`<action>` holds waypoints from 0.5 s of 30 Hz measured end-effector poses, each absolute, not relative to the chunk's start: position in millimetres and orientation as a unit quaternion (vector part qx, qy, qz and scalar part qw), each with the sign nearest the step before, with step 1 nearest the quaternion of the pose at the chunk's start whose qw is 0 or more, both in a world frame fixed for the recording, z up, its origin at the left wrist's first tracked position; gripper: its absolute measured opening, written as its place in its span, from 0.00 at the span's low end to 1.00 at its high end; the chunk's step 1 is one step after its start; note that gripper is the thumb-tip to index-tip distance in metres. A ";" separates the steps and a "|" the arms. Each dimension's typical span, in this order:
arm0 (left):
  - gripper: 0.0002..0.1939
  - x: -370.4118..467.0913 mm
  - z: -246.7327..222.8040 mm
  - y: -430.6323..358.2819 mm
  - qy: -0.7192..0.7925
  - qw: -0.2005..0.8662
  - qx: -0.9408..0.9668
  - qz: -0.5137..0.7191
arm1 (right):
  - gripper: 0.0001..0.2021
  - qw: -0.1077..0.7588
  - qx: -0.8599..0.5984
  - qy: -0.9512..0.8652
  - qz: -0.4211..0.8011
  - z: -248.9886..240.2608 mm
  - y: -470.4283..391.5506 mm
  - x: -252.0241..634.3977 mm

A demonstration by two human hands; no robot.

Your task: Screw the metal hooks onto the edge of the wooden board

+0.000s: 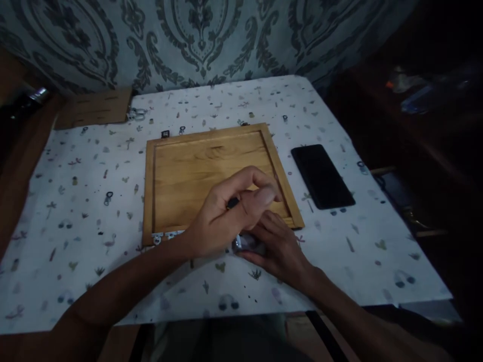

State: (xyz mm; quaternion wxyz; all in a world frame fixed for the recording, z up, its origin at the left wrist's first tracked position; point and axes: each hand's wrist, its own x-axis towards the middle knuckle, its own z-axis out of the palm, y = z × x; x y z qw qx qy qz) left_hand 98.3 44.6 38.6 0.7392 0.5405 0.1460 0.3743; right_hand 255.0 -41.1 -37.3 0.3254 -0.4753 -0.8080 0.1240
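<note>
A shallow wooden tray (188, 176) with a raised rim lies on the table, small silver metal pieces (157, 238) along its near edge. Over its lower right part, my left hand (237, 206) is closed, thumb and fingers curled together. A bit of something black (233, 202) shows by its palm; the rest is hidden. My right hand (279, 246) rests just below, by the tray's near edge, its fingers closed around a small shiny grey object (247, 244). The two hands touch or overlap, and what lies between them is hidden.
A black phone (322, 176) lies right of the tray. At the back left are a piece of cardboard (94, 108) and scissors (138, 113). A white printed cloth (124, 286) covers the table. A patterned curtain or wall covering (204, 40) stands behind.
</note>
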 end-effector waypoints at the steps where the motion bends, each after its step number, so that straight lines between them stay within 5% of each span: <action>1: 0.12 98.1 38.0 44.9 0.149 0.738 0.538 0.379 | 0.19 0.331 -0.473 -0.807 0.125 -37.5 -40.9 254.6; 15: 0.17 109.9 40.5 27.2 0.112 0.682 0.611 0.386 | 0.22 0.339 -0.468 -0.807 0.122 -49.0 -38.7 254.1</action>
